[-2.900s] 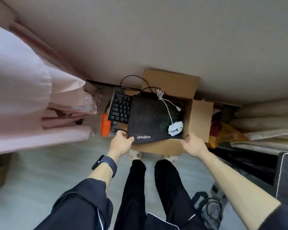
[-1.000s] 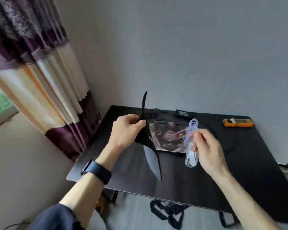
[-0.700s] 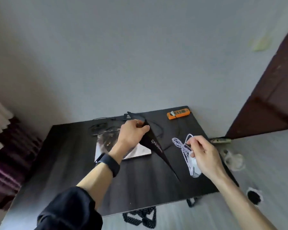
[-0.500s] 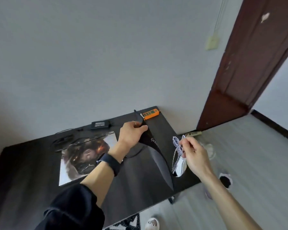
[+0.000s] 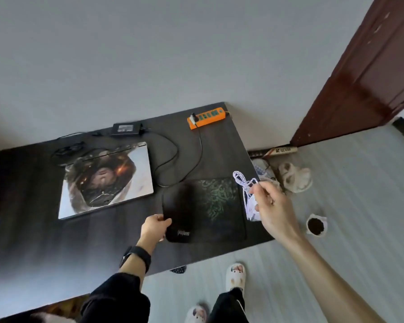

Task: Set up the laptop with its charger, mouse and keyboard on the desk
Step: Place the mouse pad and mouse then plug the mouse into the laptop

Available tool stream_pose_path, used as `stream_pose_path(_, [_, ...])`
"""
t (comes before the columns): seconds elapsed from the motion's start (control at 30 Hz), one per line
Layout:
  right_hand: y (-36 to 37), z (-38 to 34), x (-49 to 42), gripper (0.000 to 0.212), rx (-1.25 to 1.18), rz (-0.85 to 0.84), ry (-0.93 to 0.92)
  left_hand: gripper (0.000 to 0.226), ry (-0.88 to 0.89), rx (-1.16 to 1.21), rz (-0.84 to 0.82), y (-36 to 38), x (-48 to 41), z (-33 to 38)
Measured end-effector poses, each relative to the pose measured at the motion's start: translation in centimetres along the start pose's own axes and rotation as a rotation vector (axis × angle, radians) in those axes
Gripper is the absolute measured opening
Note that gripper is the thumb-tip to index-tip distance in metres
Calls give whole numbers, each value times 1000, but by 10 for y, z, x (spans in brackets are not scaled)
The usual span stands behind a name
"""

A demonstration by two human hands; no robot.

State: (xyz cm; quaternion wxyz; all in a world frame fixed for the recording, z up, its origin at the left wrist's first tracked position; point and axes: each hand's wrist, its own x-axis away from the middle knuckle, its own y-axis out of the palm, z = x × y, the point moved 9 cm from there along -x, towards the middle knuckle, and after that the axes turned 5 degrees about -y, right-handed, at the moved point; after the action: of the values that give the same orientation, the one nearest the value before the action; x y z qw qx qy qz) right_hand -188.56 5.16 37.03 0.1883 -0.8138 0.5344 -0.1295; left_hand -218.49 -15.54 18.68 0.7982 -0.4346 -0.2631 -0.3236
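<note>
The laptop (image 5: 107, 180) lies closed and flat on the left half of the dark desk (image 5: 33, 241), with a printed picture covering its lid. Behind it, at the far edge of the desk near the wall, rests the black charger brick (image 5: 126, 128). A thin black cable (image 5: 173, 157) runs from the brick in loops over the desk, and a black plug sits in the orange power strip (image 5: 207, 118) at the far right corner.

To the right of the laptop, apart from it, is a black mouse pad (image 5: 205, 210) with a green pattern, near the front edge of the desk. The left hand (image 5: 155, 227) pinches the near left corner of this pad between thumb and curled fingers. It cannot be told if that side of the pad is flat on the desk. A dark watch (image 5: 135, 256) is on the left wrist.

The right hand (image 5: 273, 210) is over the right edge of the desk, and its fingers are closed around the white mouse (image 5: 251, 207). The mouse's white cord (image 5: 243, 183), tied in a bundle, sticks up above the fingers. It cannot be told if the mouse touches the pad.

On the grey floor, the person's feet are in white slippers (image 5: 236, 275). A small cup (image 5: 315, 226) with dark contents stands to the right of the desk, and a dark red door (image 5: 371, 66) is beyond it.
</note>
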Motion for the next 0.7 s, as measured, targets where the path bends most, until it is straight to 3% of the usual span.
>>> stream_pose_path(0.17, [6,31,-10,23,17,-201,16,34,-97,-123,167,14,-5,-23])
stream_pose_path(0.47, [-16,48,-23,24,13,-284,37,13,-260,44,165,48,11,0])
stream_pose_path(0.57, [-22,51,-25,25,-5,-329,29,25,-302,39,196,47,20,-4])
stream_pose_path(0.7, [-32,49,-26,25,5,-432,-34,54,-298,-241,531,33,59,-9])
